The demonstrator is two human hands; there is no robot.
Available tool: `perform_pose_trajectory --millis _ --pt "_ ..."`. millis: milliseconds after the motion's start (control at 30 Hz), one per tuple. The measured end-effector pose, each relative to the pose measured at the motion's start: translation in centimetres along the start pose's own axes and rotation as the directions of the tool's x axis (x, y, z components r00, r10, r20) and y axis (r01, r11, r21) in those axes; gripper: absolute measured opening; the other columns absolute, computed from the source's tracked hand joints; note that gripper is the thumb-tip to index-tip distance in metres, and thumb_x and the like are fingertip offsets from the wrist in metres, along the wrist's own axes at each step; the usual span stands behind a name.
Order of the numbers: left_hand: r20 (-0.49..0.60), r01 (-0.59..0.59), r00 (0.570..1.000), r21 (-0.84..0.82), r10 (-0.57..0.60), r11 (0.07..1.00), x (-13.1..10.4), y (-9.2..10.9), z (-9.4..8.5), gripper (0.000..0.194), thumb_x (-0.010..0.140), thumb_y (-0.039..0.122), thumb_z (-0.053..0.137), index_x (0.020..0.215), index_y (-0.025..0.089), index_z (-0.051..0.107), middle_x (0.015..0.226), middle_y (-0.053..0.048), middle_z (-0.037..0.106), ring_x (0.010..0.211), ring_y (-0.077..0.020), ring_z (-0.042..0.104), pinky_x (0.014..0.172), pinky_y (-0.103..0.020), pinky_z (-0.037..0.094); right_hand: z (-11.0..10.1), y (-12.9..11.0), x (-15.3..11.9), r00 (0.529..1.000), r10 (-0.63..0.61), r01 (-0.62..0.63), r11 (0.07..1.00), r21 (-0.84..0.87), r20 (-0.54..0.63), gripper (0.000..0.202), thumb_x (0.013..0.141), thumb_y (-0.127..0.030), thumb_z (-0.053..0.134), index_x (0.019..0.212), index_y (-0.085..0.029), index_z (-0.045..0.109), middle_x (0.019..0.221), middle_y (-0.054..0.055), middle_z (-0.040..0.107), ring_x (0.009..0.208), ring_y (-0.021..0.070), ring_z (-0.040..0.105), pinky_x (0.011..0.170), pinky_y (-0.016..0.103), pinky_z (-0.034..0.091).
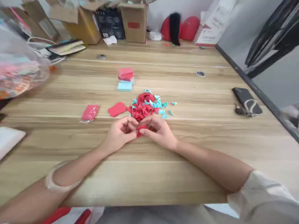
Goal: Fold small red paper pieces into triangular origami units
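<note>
Dark box [110, 24] beside cardboard box [134, 33]

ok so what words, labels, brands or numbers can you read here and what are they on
None reads with certainty:
White box at back right: lettering in two places, too blurred.
Red label on a cardboard box: too blurred.
Dark box beside it: pale print, too small and blurred.
Plastic bag at left: orange marks, cannot tell if lettering.

A wood-grain table [182, 174] carries red and blue folded papers [141, 109], paper stacks [125, 86] and cardboard boxes [133, 32].
</note>
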State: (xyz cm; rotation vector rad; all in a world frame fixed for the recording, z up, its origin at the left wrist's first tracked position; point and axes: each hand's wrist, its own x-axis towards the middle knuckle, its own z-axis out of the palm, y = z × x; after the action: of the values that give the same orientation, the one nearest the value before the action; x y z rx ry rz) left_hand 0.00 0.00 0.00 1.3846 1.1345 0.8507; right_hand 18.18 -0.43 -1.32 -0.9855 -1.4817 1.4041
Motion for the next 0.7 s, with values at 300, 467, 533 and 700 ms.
perform_pose_trajectory --millis 300,467,533,700 --pt "0.004 0.043 0.999 -0.073 -0.043 0.996 0.2 0.9 0.1 0.024 0.065 0.022 0.073 0.079 0.013 0.056 0.064 0.003 0.063 0.058 -0.0044 0.058 0.057 -0.011 0.045 -0.1 0.6 -0.2 0.998 0.013 -0.013 1.0 0.018 -0.055 0.023 0.077 -0.035 0.07 0.075 -0.014 0.061 0.066 0.001 0.063 0.058 0.0068 0.056 0.056 0.02 0.046" --pt "0.007 0.018 1.0 -0.079 -0.017 0.997 0.3 1.0 0.0 0.021 0.067 0.023 0.072 0.076 0.013 0.056 0.061 0.003 0.06 0.055 -0.0042 0.054 0.053 -0.012 0.041 0.1 0.6 -0.6 0.995 -0.08 0.078 0.996 -0.031 -0.061 0.021 0.08 -0.035 0.068 0.08 -0.014 0.062 0.072 0.004 0.068 0.065 0.0103 0.065 0.062 0.023 0.054" --pt "0.005 0.013 1.0 -0.078 -0.012 0.997 0.4 0.8 -0.1 0.021 0.067 0.024 0.072 0.075 0.013 0.056 0.061 0.003 0.059 0.055 -0.0048 0.053 0.053 -0.013 0.041 0.1 0.5 -0.9 0.982 -0.176 0.166 0.977 -0.131 -0.073 0.018 0.082 -0.033 0.066 0.083 -0.014 0.064 0.077 0.004 0.07 0.067 0.0102 0.067 0.063 0.021 0.056" --pt "0.006 0.001 1.0 -0.097 0.0 0.995 0.4 0.2 -0.3 0.019 0.068 0.022 0.07 0.074 0.013 0.055 0.063 0.002 0.058 0.057 -0.006 0.051 0.056 -0.015 0.041 0.1 0.4 -1.2 0.864 -0.504 0.454 0.766 -0.456 0.014 0.012 0.087 -0.021 0.059 0.087 -0.015 0.069 0.079 0.004 0.074 0.069 0.0093 0.069 0.062 0.017 0.056"
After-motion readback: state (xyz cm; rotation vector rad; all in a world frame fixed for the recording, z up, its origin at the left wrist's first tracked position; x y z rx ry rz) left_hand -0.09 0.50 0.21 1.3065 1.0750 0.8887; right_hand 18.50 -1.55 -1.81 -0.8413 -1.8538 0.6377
